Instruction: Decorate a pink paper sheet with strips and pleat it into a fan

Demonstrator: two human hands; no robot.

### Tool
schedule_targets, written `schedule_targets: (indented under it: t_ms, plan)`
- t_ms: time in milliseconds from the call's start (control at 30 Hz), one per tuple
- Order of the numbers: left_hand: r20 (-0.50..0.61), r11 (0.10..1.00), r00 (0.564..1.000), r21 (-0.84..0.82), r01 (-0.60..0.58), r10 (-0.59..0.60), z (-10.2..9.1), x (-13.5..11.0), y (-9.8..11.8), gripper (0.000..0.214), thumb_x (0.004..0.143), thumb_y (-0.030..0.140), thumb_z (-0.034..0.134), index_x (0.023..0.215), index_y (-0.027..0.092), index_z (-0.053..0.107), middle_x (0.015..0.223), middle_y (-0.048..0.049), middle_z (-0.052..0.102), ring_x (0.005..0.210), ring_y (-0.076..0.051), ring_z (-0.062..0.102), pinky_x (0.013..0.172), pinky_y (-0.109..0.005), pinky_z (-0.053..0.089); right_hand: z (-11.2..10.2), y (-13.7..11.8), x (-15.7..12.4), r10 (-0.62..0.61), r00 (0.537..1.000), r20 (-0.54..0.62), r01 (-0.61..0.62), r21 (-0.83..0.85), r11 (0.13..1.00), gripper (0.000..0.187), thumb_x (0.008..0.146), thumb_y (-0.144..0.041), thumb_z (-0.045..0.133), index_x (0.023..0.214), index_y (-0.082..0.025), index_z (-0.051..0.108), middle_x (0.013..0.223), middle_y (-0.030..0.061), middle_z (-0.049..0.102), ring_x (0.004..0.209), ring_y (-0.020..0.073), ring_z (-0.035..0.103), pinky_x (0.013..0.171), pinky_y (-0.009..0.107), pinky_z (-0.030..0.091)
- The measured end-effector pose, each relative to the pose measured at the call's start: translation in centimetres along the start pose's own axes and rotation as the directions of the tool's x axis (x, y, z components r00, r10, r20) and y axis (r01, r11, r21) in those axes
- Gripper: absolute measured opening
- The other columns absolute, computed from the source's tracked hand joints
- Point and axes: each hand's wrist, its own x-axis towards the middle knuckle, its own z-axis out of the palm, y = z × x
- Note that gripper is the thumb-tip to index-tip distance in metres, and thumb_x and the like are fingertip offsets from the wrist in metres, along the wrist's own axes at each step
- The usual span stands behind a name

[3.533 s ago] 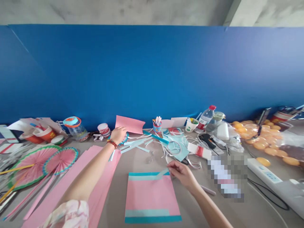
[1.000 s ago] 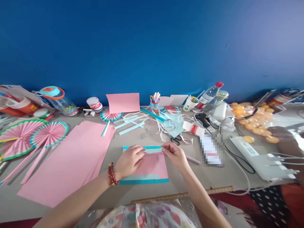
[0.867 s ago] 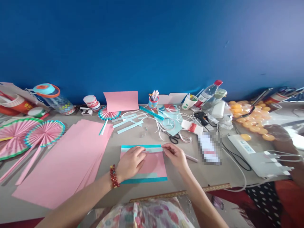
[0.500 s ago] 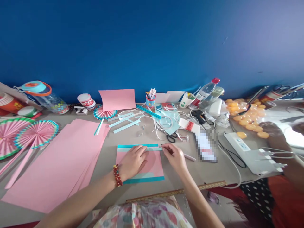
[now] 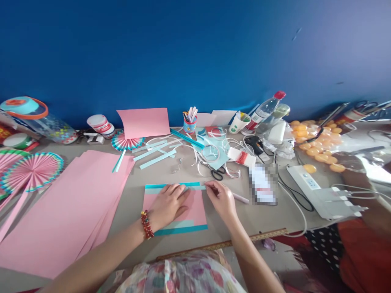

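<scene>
On table (image 5: 159, 176), pink sheet (image 5: 196, 207) w/ teal edges lies under flat L hand (image 5: 168, 206); R hand (image 5: 223, 199) pinches pale-blue strip (image 5: 198, 188).

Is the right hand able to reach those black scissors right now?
Probably yes: the black scissors lie just beyond the right hand, with only bare tabletop between. Its fingers seem to pinch the pale strip, so they'd need freeing.

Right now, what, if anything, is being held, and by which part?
The right hand pinches the light blue strip by its right end; the left hand rests on the pink sheet.
</scene>
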Motion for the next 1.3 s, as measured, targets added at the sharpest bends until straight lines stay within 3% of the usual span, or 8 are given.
schedule_targets:
  t_ms: [333,1300]
  plan:
    - [-0.027,1.000,1.000,0.018,-0.003,0.003,0.06,0.07,0.10,0.051,0.098,0.046,0.046,0.141,0.020,0.050,0.131,-0.0124,0.056,0.118,-0.029,0.048,0.100,-0.045,0.038,0.37,-0.56,-0.19,-0.053,0.999,0.013,0.055,-0.200,0.978,0.015,0.089,-0.026,0.051,0.090,-0.022,0.065,0.087,0.0046,0.070,0.076,0.0204,0.063,0.070,0.029,0.045]
    - [-0.031,0.999,0.999,-0.039,0.009,-0.010,-0.05,0.21,0.08,0.051,0.097,0.045,0.047,0.142,0.020,0.049,0.130,-0.0123,0.055,0.117,-0.029,0.047,0.099,-0.045,0.039,0.77,-0.58,-0.13,-0.096,0.995,-0.003,0.090,-0.300,0.950,0.016,0.087,-0.018,0.048,0.090,-0.022,0.063,0.088,0.0045,0.069,0.080,0.0208,0.062,0.072,0.029,0.043]
